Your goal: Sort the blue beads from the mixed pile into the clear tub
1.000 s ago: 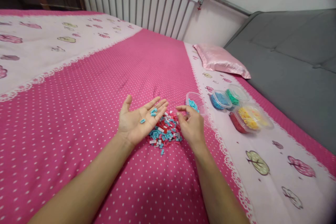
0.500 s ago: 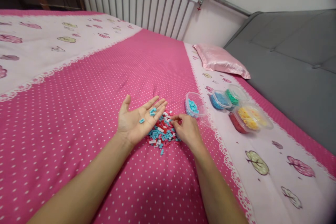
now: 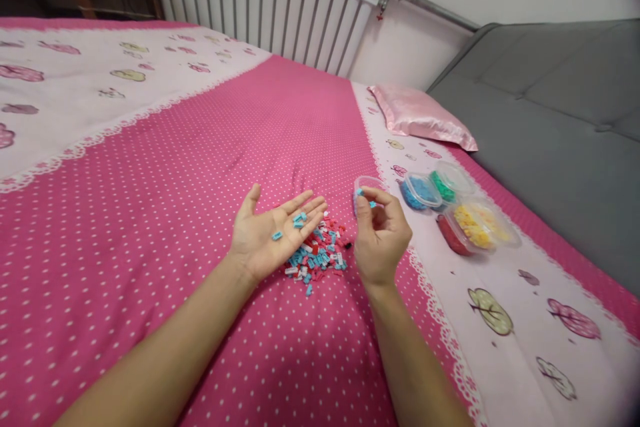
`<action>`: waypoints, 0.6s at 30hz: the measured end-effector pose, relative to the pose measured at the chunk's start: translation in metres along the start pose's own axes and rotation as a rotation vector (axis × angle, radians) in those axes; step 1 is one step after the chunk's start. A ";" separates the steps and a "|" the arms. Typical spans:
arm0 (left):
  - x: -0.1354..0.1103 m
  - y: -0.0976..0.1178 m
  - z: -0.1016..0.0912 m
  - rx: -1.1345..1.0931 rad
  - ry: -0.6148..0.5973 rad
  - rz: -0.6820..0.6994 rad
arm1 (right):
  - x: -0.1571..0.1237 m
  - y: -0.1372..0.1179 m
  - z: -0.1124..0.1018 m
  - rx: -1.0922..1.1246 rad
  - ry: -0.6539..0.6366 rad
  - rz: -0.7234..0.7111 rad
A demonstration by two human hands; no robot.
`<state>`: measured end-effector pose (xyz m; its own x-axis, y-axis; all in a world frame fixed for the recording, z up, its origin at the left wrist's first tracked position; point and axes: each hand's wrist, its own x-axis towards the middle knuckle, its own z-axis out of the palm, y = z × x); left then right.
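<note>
A pile of small red, light blue and white pieces (image 3: 320,255) lies on the pink dotted bedspread (image 3: 200,167). My left hand (image 3: 273,233) is held palm up beside the pile, fingers spread, with a few light blue pieces resting on the palm. My right hand (image 3: 380,233) is raised just right of the pile, thumb and fingers pinched on a small light blue piece. Right behind it stands a clear tub (image 3: 367,183) with light blue pieces in it, partly hidden by the hand.
A row of clear tubs stands at the right: dark blue pieces (image 3: 420,192), green pieces (image 3: 445,181), red pieces (image 3: 453,235), yellow pieces (image 3: 475,223). A pink pillow (image 3: 420,117) lies beyond. A grey sofa (image 3: 550,120) borders the bed. A radiator (image 3: 270,7) lines the wall.
My right hand has lifted off the pile and turned up toward the light blue tub with a piece pinched in it. My left hand has shifted slightly up and right.
</note>
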<state>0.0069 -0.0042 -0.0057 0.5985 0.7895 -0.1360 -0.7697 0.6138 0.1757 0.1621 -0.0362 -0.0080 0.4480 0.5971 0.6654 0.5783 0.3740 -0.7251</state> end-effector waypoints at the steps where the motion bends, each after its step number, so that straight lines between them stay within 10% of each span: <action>1: 0.000 0.000 0.000 0.004 0.000 -0.015 | 0.000 -0.002 0.000 0.003 0.052 -0.020; 7: 0.000 -0.002 0.002 0.018 0.004 -0.084 | -0.001 -0.010 -0.001 0.022 0.222 -0.106; 18: 0.000 -0.006 0.002 0.032 0.007 -0.149 | -0.003 -0.013 -0.001 -0.001 0.099 -0.144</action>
<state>0.0119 -0.0084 -0.0048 0.7040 0.6898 -0.1693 -0.6651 0.7238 0.1838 0.1543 -0.0439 -0.0006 0.4253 0.4647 0.7766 0.6418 0.4501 -0.6208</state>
